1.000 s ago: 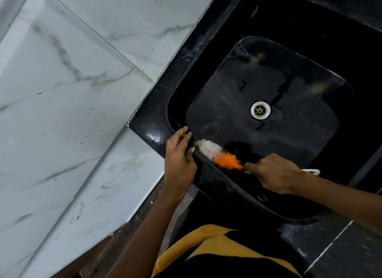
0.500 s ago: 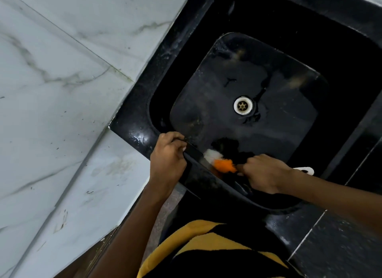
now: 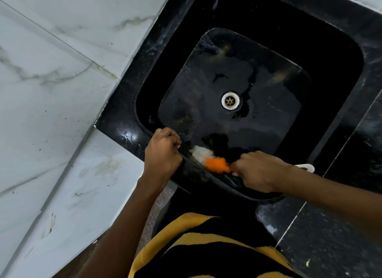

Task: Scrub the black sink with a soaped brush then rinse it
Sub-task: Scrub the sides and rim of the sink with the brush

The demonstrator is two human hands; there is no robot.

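Observation:
The black sink [image 3: 339, 56] fills the upper right of the head view, wet, with a round metal drain [image 3: 230, 100] in its flat bottom. My right hand [image 3: 259, 170] grips the white handle of a brush [image 3: 210, 159] with white and orange bristles; the handle's end sticks out behind my wrist. The bristles press on the inner near wall of the sink, just below the rim. My left hand [image 3: 163, 153] curls its fingers over the sink's near rim, just left of the bristles.
White marble-patterned tiles [image 3: 51, 91] cover the wall on the left. Dark glossy tiles [image 3: 330, 236] lie at the lower right beside the sink. My yellow and black shirt [image 3: 206, 246] shows at the bottom.
My left hand's fingers have curled over the rim from a flatter rest. The brush has slid right and then back left along the near wall. The camera view has shifted.

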